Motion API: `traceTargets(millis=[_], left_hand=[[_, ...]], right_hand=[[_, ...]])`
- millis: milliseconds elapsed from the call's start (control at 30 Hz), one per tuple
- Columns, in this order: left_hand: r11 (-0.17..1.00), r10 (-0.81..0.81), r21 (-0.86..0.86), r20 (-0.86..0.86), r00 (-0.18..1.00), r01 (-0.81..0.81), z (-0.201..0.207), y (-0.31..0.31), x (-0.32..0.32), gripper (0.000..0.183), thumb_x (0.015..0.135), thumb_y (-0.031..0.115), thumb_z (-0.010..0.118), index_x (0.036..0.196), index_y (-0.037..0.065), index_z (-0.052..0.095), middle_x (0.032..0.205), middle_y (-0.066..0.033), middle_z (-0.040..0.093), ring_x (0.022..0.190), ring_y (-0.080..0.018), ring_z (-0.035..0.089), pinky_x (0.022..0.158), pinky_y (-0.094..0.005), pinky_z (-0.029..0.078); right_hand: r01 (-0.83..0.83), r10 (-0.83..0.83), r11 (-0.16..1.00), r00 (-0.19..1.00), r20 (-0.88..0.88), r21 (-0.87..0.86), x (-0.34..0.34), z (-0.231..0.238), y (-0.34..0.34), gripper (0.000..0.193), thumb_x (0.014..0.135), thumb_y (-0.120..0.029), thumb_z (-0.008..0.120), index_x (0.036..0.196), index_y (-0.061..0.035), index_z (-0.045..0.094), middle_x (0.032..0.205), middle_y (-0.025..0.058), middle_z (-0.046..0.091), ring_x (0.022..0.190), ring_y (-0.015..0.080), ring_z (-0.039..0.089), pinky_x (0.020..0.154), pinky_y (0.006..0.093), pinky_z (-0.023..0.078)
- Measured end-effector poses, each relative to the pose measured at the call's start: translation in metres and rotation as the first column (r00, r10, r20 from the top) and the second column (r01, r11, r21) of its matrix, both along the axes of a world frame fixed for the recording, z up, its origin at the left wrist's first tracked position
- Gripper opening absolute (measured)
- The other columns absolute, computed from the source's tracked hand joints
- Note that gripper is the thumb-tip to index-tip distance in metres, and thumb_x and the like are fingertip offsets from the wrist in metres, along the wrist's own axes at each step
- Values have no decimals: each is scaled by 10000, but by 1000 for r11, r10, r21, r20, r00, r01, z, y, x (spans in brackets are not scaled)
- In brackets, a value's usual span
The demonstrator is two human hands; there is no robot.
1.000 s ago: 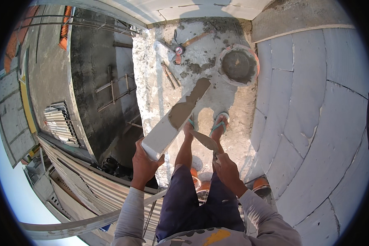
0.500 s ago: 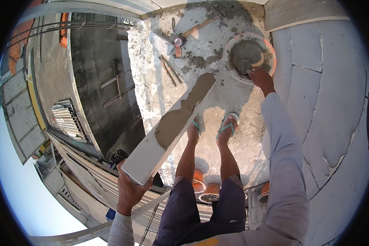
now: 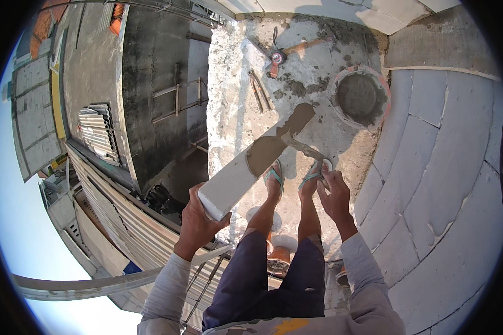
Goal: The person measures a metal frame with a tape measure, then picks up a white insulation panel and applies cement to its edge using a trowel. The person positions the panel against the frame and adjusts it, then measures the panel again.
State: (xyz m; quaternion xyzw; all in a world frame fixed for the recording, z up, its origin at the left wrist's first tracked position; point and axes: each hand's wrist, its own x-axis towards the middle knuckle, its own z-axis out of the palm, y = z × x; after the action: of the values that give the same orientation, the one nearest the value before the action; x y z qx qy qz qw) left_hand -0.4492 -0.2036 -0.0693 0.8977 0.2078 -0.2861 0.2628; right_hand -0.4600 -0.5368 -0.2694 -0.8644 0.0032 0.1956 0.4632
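Observation:
My left hand [image 3: 200, 226] grips the near end of a long white block [image 3: 226, 187], which is tilted with its far end pointing away to the right. Grey mortar [image 3: 262, 153] coats the far part of its upper face; the near part is bare. In my right hand [image 3: 335, 195] is a trowel [image 3: 306, 148], held by its handle. Its mortar-smeared blade touches the right side of the block's coated part. Beyond, to the right, stands a round bucket [image 3: 387, 95] with a pinkish rim, holding wet mortar [image 3: 357, 96].
Pincers [image 3: 258, 92], a red tape measure [image 3: 277, 58] and a wooden-handled hammer [image 3: 308, 46] lie on the mortar-spattered ledge. A block wall [image 3: 419, 148] rises at right. Left of the ledge is a drop beside a corrugated roof [image 3: 126, 215]. Orange pots [image 3: 278, 261] are below my knees.
My right hand has brought the trowel from the bucket to the block, moving left and nearer to me. The left hand keeps its hold on the block. My view has shifted.

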Motion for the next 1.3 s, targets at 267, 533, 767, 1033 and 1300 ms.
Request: traceTargets(millis=[267, 533, 767, 1033, 1300], left_hand=[[999, 31, -36, 83, 996, -28, 3, 1, -5, 797, 667, 210, 894, 1305, 33, 451, 1129, -216, 651, 1033, -412, 680, 874, -461, 553], [1000, 3, -22, 93, 996, -1, 5, -5, -17, 812, 701, 259, 862, 1344, 54, 410, 1158, -231, 663, 1021, -413, 690, 855, -472, 567], [998, 22, -60, 145, 989, -14, 3, -6, -15, 798, 703, 249, 859, 1339, 68, 413, 1162, -233, 661, 1040, -422, 679, 863, -490, 564], [995, 71, -78, 91, 993, -64, 3, 0, -15, 863, 667, 254, 896, 1355, 55, 415, 1174, -238, 648, 1076, -422, 656, 912, -472, 539], [989, 103, -107, 26, 994, -99, 9, 5, -8, 818, 670, 214, 876, 1330, 57, 417, 1178, -244, 649, 1062, -426, 667, 901, -472, 546]], right_hand=[[-8, 7, 995, 1000, -4, -99, -75, 72, 34, 356, 866, -155, 752, 1187, -35, 655, 1116, 174, 596, 951, 373, 652, 808, 456, 536], [-269, 249, 910, 963, -102, -315, 4, 135, 71, 338, 939, -204, 678, 1228, -42, 612, 1054, 133, 647, 1008, 322, 663, 830, 441, 557], [-305, 332, 886, 943, 18, -349, -22, 223, 104, 344, 885, -202, 726, 1174, -43, 632, 1005, 114, 636, 894, 302, 651, 759, 417, 555], [-215, 219, 968, 975, 20, -132, -76, 234, 69, 327, 851, -132, 746, 1132, -38, 609, 1026, 166, 664, 926, 358, 672, 778, 450, 553], [-154, 118, 921, 986, -121, -358, 23, 41, 46, 402, 943, -230, 641, 1287, -33, 577, 1165, 227, 670, 1100, 413, 644, 919, 477, 534]])
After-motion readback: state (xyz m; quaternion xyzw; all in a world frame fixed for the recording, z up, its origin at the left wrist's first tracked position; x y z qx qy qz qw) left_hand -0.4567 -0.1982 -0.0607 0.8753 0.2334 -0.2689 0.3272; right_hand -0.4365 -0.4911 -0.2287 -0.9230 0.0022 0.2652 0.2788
